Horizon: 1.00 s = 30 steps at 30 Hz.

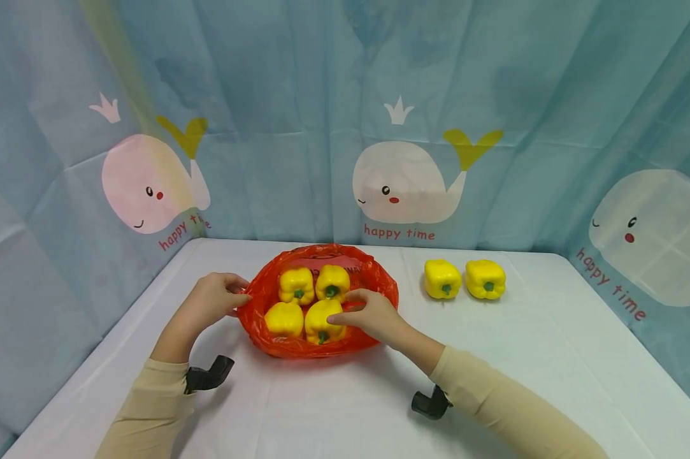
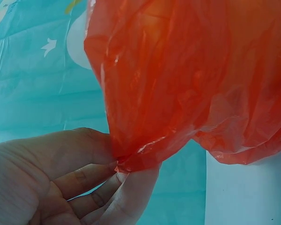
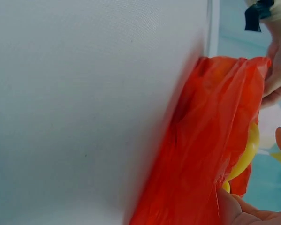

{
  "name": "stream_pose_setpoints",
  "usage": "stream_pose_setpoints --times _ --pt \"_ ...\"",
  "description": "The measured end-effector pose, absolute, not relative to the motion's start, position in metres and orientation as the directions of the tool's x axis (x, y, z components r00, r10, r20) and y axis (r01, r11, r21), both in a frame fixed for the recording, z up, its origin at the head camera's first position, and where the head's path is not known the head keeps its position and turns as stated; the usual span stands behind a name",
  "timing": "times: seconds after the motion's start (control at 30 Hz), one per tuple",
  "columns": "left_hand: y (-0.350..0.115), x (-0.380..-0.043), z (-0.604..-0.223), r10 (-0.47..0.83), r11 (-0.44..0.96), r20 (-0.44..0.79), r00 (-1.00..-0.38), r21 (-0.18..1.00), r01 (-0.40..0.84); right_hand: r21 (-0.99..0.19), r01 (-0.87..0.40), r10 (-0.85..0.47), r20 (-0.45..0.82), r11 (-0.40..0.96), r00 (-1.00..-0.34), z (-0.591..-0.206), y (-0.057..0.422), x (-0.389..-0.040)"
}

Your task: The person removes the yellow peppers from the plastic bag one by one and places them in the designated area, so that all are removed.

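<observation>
Currently, the red bag [image 1: 310, 349] lies on the surface [image 1: 299, 408], mouth gaping, four yellow peppers [image 1: 297, 285] inside. Left hand [image 1: 213, 299] pinches the bag's left edge between thumb and fingers. Right hand [image 1: 379, 312] reaches over the bag's right rim, thumb and fingers spread about the front-right pepper [image 1: 320, 315]; firm contact cannot be confirmed. Two loose peppers [image 1: 443, 278] sit side by side to the right of the bag.

Handling notes (judgement): left pinch should draw the rim outward without lifting, so the thin film does not fold over the contents. Right hand should work from above, clear of the bag's right wall, and leave the pepper settled against its neighbours. Risk: a finger snagging the film could drag the bag askew. Glossy skin; a broad, gentle grip probably suits better than fingertips alone.
</observation>
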<state>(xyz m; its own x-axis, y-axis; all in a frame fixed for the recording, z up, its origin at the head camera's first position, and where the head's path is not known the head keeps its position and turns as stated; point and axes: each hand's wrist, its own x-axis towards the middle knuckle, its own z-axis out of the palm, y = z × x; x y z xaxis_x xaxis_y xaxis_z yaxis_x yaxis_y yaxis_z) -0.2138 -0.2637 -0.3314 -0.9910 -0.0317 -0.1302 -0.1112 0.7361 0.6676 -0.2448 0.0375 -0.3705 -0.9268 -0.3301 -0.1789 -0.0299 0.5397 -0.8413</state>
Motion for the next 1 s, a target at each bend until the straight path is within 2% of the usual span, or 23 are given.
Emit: stream_pose_setpoints --times 0.57,1.0 --pt "-0.264 -0.215 -0.330 -0.020 0.746 -0.131 -0.991 0.658 -0.102 -0.820 0.029 -0.328 -0.261 0.572 -0.908 -0.378 0.026 -0.248" --pt "-0.264 -0.214 -0.329 -0.021 0.746 -0.125 -0.992 0.659 -0.099 -0.815 0.007 -0.360 -0.264 0.580 -0.895 -0.376 0.021 -0.252"
